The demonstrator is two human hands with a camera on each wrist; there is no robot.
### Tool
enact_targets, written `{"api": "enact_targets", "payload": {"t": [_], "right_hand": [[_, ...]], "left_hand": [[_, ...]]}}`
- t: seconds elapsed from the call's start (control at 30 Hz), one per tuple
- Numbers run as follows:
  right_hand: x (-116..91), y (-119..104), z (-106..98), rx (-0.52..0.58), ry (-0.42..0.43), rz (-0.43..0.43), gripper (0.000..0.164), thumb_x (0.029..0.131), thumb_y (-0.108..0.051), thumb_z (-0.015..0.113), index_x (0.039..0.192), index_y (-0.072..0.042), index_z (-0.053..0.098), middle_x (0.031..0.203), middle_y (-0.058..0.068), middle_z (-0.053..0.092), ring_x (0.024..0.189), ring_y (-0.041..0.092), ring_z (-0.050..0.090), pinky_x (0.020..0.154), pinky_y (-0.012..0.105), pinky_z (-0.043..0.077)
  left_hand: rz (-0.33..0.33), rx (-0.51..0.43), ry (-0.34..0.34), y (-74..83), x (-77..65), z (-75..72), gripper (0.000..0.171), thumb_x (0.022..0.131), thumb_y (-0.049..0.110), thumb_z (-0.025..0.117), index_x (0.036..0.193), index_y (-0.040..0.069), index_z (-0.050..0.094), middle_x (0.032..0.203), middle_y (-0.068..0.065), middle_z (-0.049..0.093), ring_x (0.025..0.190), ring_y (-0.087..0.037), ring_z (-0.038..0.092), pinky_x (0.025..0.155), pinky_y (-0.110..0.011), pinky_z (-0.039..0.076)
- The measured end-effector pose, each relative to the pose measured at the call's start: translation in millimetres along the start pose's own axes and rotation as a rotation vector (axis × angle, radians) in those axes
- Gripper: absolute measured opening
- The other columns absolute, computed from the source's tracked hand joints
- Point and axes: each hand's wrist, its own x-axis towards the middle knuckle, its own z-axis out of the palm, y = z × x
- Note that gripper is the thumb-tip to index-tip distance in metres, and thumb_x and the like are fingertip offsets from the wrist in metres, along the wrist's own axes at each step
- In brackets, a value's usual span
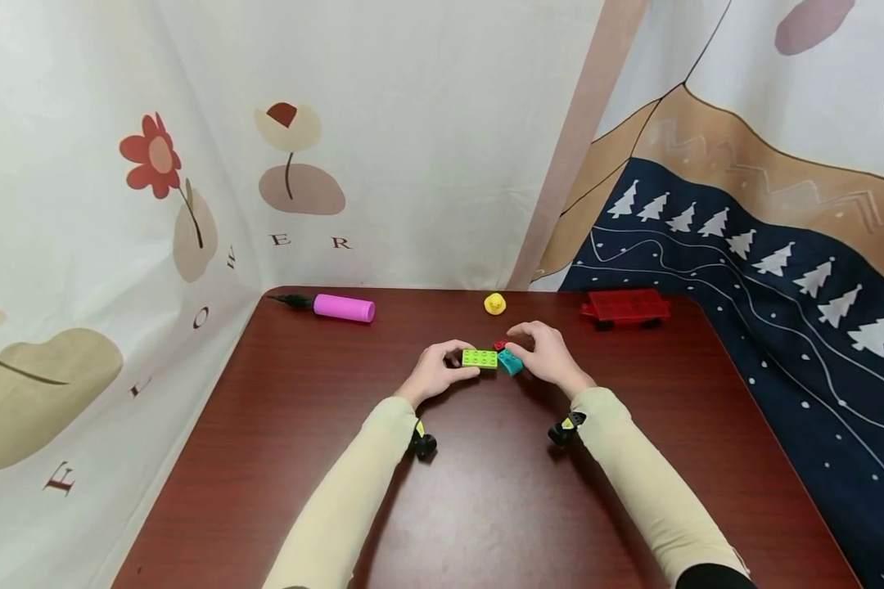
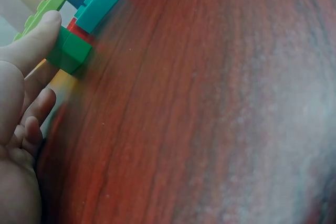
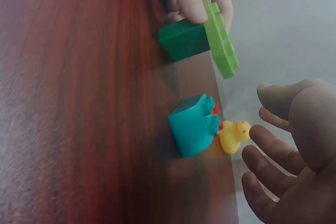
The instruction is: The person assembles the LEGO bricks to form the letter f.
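Observation:
My left hand pinches a lime green toy brick between thumb and fingers. Below one end of it, in the right wrist view, is a dark green brick, while the lime brick's other end juts out past it. A teal brick with a curved side sits on the table just to the right. Behind the teal one, a small red brick is partly hidden. Close beside these two, my right hand hovers with loosely bent fingers and nothing between thumb and fingertips.
Toward the table's back edge are a yellow rubber duck, a pink cylinder with a black nozzle at the left, and a red toy wagon at the right. Printed cloth hangs behind the brown table.

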Motion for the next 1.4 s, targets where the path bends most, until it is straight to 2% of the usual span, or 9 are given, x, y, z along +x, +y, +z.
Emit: {"api": "enact_targets", "payload": {"t": [0.2, 0.43, 0.77, 1.13, 1.4], "right_hand": [[-6, 7, 7, 0.027, -0.033, 0.027, 0.034, 0.098, -0.022, 0.076, 0.126, -0.004, 0.071, 0.120, 0.014, 0.070, 0.110, 0.029, 0.066, 0.099, 0.048, 0.054], [-8, 15, 19, 0.023, -0.046, 0.041, 0.043, 0.096, -0.025, 0.079, 0.130, -0.002, 0.066, 0.120, 0.015, 0.070, 0.108, 0.030, 0.066, 0.098, 0.047, 0.055], [-4, 9, 28, 0.002, 0.022, 0.087, 0.044, 0.097, -0.028, 0.077, 0.130, -0.001, 0.066, 0.115, 0.016, 0.070, 0.104, 0.031, 0.065, 0.095, 0.048, 0.055], [10, -5, 37, -0.140, 0.018, 0.291, 0.052, 0.094, -0.040, 0.077, 0.131, -0.004, 0.067, 0.121, 0.016, 0.066, 0.109, 0.032, 0.062, 0.095, 0.051, 0.053], [16, -11, 38, -0.208, 0.022, 0.350, 0.051, 0.092, -0.043, 0.078, 0.122, -0.003, 0.068, 0.116, 0.018, 0.065, 0.105, 0.033, 0.061, 0.091, 0.051, 0.054]], "left_hand": [[-0.020, -0.002, -0.004, 1.2, -1.6, -1.0, 0.035, 0.088, 0.030, 0.088, 0.121, 0.025, 0.076, 0.105, 0.003, 0.072, 0.088, -0.016, 0.062, 0.079, -0.031, 0.051], [-0.017, -0.005, 0.001, 1.4, -1.6, -2.0, 0.035, 0.089, 0.031, 0.088, 0.121, 0.025, 0.076, 0.106, 0.002, 0.072, 0.087, -0.016, 0.062, 0.078, -0.032, 0.051], [-0.016, 0.010, 0.000, -0.2, -1.3, -0.5, 0.035, 0.088, 0.029, 0.088, 0.121, 0.024, 0.075, 0.107, 0.003, 0.072, 0.087, -0.016, 0.062, 0.078, -0.032, 0.051], [-0.001, 0.012, -0.004, -1.1, -1.2, 0.5, 0.036, 0.090, 0.030, 0.087, 0.123, 0.023, 0.075, 0.111, 0.003, 0.073, 0.087, -0.016, 0.063, 0.078, -0.031, 0.053], [-0.009, 0.014, 0.004, 0.5, -1.2, 0.6, 0.035, 0.089, 0.030, 0.088, 0.122, 0.025, 0.076, 0.108, 0.004, 0.072, 0.087, -0.016, 0.062, 0.078, -0.031, 0.052]]}}
